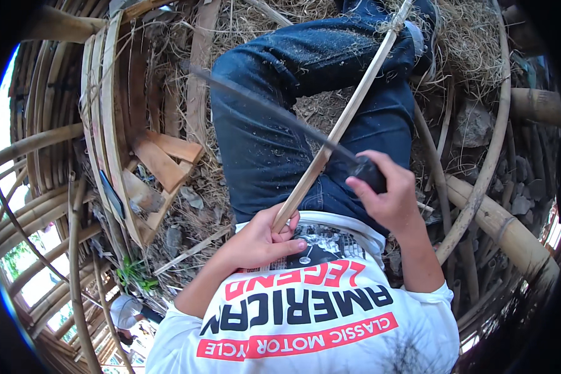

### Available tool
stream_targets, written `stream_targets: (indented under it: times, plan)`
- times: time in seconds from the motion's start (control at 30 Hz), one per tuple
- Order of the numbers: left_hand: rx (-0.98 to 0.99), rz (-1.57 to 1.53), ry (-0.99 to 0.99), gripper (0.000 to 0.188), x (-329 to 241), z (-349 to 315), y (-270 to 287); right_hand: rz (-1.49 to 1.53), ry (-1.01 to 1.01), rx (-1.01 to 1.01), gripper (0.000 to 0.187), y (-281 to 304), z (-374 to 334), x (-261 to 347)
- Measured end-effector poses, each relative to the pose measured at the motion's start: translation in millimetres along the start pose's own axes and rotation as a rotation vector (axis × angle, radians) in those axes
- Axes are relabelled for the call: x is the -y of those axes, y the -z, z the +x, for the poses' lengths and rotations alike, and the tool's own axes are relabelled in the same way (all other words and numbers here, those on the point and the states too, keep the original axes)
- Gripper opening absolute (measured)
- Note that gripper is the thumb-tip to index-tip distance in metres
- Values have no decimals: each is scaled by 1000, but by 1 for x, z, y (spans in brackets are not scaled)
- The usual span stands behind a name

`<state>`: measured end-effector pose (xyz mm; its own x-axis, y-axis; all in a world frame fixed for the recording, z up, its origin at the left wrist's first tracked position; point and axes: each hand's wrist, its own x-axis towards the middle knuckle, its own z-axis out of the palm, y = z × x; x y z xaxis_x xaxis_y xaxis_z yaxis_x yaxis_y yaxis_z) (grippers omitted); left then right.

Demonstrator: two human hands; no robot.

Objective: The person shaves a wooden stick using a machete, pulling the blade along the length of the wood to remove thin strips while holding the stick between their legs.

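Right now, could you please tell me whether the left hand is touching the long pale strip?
Touching. The head view shows the left hand closed around the near end of the long pale strip.

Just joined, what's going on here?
The left hand holds the near end of a long pale strip, which runs forward over the jeans. The right hand holds a long knife by its dark handle. The blade crosses the strip; whether it touches is unclear. Thin, straw-like curls litter the ground.
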<state>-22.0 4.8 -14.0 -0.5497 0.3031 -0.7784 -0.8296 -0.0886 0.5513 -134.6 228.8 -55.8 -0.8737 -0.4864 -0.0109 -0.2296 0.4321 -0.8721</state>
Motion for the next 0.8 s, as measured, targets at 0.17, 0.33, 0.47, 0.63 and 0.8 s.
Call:
stream_targets:
  times: [0.17, 0.33, 0.47, 0.63, 0.8]
  plan:
    - [37, 4, -28, 34, -5, -16, 3, 215, -320, -149, 34, 19, 6, -36]
    - [138, -28, -33, 32, -16, -22, 3, 477, -404, -181, 38, 17, 5, -37]
    - [163, -6, -32, 31, -16, -18, 0, 659, -524, -172, 39, 14, -1, -26]
    - [170, -13, -32, 31, -3, -15, -8, 719, -582, -124, 38, 28, -6, -35]
    - [97, 19, -4, 33, 5, -19, -8, 698, -621, -145, 37, 47, 14, -52]
